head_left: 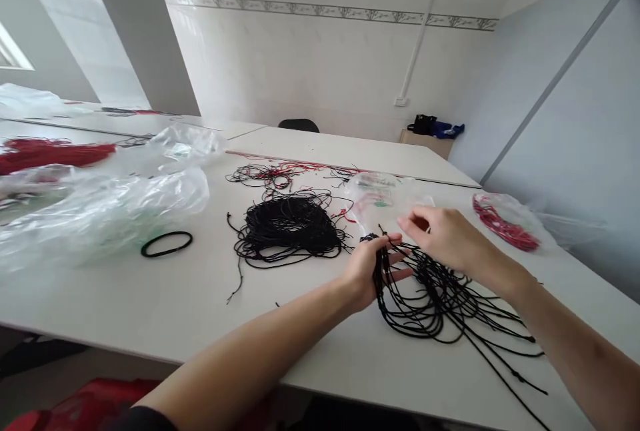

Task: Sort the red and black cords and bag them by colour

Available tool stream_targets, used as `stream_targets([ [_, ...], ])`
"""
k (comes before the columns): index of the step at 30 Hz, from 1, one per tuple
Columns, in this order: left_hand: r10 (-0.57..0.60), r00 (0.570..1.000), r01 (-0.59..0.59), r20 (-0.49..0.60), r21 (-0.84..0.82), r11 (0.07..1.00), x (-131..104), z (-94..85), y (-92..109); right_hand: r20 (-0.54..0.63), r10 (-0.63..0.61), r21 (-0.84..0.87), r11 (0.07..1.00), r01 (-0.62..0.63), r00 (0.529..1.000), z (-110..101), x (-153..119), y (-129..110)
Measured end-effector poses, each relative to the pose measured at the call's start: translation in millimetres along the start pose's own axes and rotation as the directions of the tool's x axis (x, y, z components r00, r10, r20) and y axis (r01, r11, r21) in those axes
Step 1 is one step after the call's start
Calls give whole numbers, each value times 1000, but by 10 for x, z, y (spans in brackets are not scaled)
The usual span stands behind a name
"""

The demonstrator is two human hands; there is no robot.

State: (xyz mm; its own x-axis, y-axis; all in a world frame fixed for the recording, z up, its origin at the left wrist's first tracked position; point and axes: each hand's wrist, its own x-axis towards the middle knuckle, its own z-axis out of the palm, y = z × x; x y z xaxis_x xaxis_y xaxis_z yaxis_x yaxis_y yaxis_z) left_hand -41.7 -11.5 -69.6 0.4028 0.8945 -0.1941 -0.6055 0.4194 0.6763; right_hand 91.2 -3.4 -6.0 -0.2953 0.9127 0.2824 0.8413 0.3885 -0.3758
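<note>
A bundle of black knotted cords (440, 291) hangs and spreads over the white table at the right. My left hand (367, 267) is closed round part of it near the loops, thumb on top and fingertips showing behind the cords. Just above and to the right is my right hand (440, 234), its thumb and forefinger pinched together close to the cords. Whatever is in that pinch is too small to make out. To the left of my hands lies a large coiled pile of black cord (293, 227).
A black ring-shaped band (167, 244) lies at the left beside crumpled clear plastic bags (110, 211). Red cords (55, 154) rest farther left. Thin red and black strands (273, 176) lie behind the pile. Bagged red cords (505, 224) sit at the right edge.
</note>
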Motion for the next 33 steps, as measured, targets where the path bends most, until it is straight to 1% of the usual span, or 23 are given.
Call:
stream_targets([
  [2, 4, 1000, -4, 11, 31, 999, 1, 7, 11, 87, 22, 95, 995, -30, 996, 53, -148, 136],
  [4, 0, 1000, -2, 26, 66, 998, -12, 29, 33, 122, 3, 241, 970, -33, 993, 148, -256, 226],
  [6, -29, 998, 22, 61, 107, 994, -32, 59, 65, 127, -18, 384, 923, -33, 992, 246, -322, 287],
  [8, -66, 992, 50, 107, 145, 988, -51, 92, 97, 122, -31, 493, 869, -33, 992, 311, -359, 334],
  [11, -107, 982, 78, 159, 173, 982, -69, 134, 128, 103, -40, 617, 786, -32, 994, 330, -386, 380],
  [13, -116, 979, 85, 169, 181, 980, -73, 154, 133, 94, -48, 671, 741, -28, 994, 314, -387, 388],
  [17, -125, 983, 95, 138, 209, 973, -78, 181, 127, 105, -56, 726, 687, -38, 993, 310, -375, 365],
  [20, -141, 981, 109, 136, 224, 969, -82, 193, 124, 97, -25, 714, 698, -52, 995, 331, -378, 346],
  [23, -131, 981, 100, 146, 204, 974, -83, 198, 130, 48, -13, 716, 697, -26, 999, 321, -391, 339],
  [26, -114, 979, 87, 172, 155, 984, -80, 193, 137, 16, -8, 769, 639, -8, 1000, 291, -398, 339],
  [28, -124, 975, 98, 183, 144, 985, -81, 184, 138, 34, -21, 792, 611, -14, 999, 288, -400, 338],
  [30, -138, 972, 110, 189, 154, 982, -84, 171, 135, 60, -30, 777, 628, -28, 998, 304, -405, 334],
  [33, -165, 966, 128, 198, 185, 974, -85, 151, 129, 83, -13, 719, 693, -51, 996, 343, -418, 324],
])
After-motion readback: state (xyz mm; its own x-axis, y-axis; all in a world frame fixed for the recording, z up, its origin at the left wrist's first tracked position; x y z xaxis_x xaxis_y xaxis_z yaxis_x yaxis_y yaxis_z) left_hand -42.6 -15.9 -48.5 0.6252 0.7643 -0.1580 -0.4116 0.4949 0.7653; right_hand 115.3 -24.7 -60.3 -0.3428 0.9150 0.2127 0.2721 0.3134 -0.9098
